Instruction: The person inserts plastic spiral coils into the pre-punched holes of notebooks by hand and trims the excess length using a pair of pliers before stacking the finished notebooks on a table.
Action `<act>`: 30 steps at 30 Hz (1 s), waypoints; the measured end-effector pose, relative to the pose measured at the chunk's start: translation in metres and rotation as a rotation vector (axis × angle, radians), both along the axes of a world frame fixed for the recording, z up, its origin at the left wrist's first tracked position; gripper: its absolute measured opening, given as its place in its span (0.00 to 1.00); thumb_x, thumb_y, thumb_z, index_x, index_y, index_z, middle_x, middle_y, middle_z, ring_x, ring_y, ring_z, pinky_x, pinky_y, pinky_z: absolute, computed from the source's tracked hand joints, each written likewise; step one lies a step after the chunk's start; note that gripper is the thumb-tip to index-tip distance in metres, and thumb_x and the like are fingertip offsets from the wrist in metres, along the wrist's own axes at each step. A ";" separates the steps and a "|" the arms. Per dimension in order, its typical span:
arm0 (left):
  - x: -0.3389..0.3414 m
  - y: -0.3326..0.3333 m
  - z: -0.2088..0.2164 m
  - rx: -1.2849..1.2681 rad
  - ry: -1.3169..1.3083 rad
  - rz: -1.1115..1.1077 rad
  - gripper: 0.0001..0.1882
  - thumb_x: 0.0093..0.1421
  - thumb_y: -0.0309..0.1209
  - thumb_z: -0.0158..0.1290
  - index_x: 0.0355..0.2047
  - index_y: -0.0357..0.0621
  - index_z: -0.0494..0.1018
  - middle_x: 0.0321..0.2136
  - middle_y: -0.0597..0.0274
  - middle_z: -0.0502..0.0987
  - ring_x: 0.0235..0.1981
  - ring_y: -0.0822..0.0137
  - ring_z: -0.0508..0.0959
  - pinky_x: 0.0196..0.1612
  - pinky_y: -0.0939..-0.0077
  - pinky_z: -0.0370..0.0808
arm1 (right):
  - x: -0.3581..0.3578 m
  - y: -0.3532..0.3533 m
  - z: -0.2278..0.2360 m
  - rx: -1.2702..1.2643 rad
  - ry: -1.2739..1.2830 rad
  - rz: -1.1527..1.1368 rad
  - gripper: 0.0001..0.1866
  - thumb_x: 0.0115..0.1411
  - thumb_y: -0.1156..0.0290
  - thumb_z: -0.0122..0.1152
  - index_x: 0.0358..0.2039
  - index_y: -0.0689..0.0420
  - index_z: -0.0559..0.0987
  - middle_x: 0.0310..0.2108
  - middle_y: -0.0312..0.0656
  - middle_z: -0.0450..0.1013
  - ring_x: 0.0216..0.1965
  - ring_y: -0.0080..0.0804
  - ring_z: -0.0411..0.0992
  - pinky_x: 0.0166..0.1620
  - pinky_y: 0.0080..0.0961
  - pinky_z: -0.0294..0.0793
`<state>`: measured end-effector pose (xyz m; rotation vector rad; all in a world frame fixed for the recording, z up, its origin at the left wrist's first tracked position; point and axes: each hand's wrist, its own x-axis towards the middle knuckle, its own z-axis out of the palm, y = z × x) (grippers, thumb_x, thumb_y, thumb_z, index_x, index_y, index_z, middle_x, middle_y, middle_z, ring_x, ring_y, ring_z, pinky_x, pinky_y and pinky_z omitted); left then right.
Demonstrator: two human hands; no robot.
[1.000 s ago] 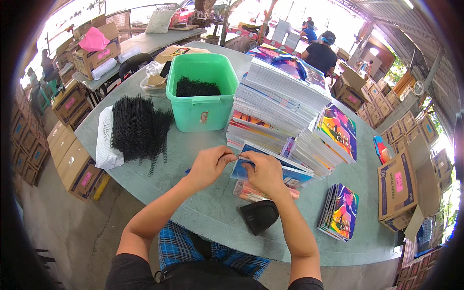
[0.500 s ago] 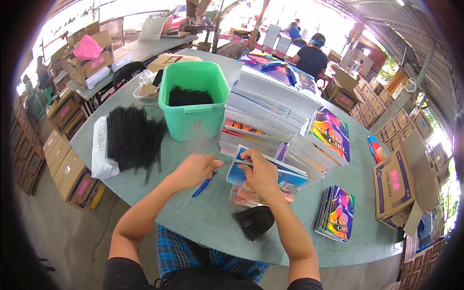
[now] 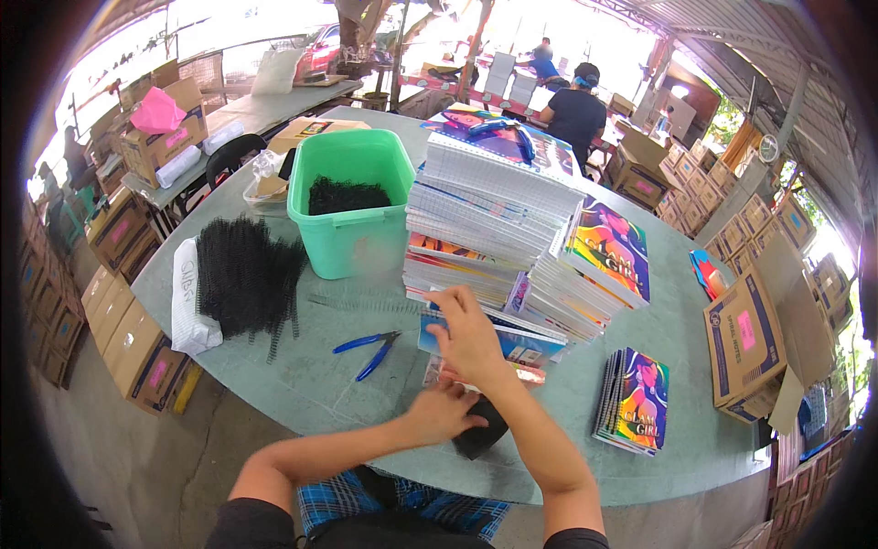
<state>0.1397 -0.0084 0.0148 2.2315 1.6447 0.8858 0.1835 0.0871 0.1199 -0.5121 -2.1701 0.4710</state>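
A notebook with a blue cover (image 3: 526, 339) lies tilted in front of the tall stack. My right hand (image 3: 471, 339) holds it by its left end, thumb on the near side and fingers over the upper edge. A thin spiral coil (image 3: 361, 303), smeared by motion, stretches leftward from that end. Close below, my left hand (image 3: 441, 414) reaches across with fingers outstretched, touching or just above a black object (image 3: 482, 432) and an orange-pink bundle (image 3: 530, 373). Its fingertips are partly hidden. Blue-handled pliers (image 3: 368, 352) lie open on the table, apart from both hands.
A green bin (image 3: 352, 242) with black coils stands behind, beside a pile of black coils (image 3: 247, 279) and a white roll (image 3: 190, 302). Tall notebook stacks (image 3: 494, 197) rise ahead. Bound notebooks (image 3: 633, 403) and a carton (image 3: 745, 352) are right. Several people are farther off.
My left hand has released the pliers onto the table and moved right and toward me, near the black object. The notebook's left end has lowered, and the coil extends farther left.
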 end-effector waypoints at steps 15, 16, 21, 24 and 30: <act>-0.089 -0.008 0.103 0.541 -0.118 0.441 0.15 0.51 0.25 0.56 0.41 0.41 0.73 0.35 0.54 0.72 0.34 0.56 0.75 0.37 0.67 0.73 | 0.066 0.005 -0.007 0.110 -0.157 -0.243 0.05 0.53 0.66 0.62 0.30 0.50 0.81 0.24 0.37 0.77 0.24 0.33 0.72 0.29 0.30 0.64; -0.092 -0.009 0.112 0.686 -0.147 0.479 0.14 0.51 0.25 0.57 0.39 0.41 0.74 0.34 0.54 0.72 0.34 0.56 0.75 0.36 0.68 0.73 | 0.067 0.006 -0.006 0.119 -0.142 -0.237 0.05 0.53 0.66 0.61 0.30 0.50 0.80 0.23 0.37 0.76 0.24 0.33 0.73 0.29 0.30 0.64; -0.084 -0.001 0.088 0.319 -0.179 0.310 0.13 0.48 0.22 0.59 0.36 0.38 0.75 0.33 0.55 0.74 0.35 0.59 0.75 0.37 0.71 0.72 | 0.065 0.006 -0.007 0.115 -0.122 -0.225 0.05 0.52 0.68 0.60 0.30 0.51 0.80 0.23 0.36 0.76 0.26 0.32 0.73 0.29 0.30 0.64; -0.093 -0.005 0.122 0.751 -0.145 0.491 0.17 0.47 0.22 0.60 0.40 0.42 0.76 0.32 0.54 0.73 0.34 0.61 0.76 0.36 0.73 0.72 | 0.069 0.006 -0.005 0.120 -0.122 -0.243 0.05 0.52 0.68 0.61 0.30 0.50 0.80 0.23 0.35 0.76 0.25 0.31 0.73 0.28 0.29 0.64; -0.086 0.005 0.119 0.626 -0.281 0.332 0.16 0.48 0.20 0.59 0.39 0.40 0.74 0.34 0.55 0.72 0.30 0.61 0.74 0.33 0.73 0.72 | 0.066 0.005 -0.005 0.127 -0.142 -0.258 0.05 0.51 0.68 0.62 0.30 0.50 0.80 0.22 0.34 0.75 0.25 0.30 0.72 0.29 0.27 0.65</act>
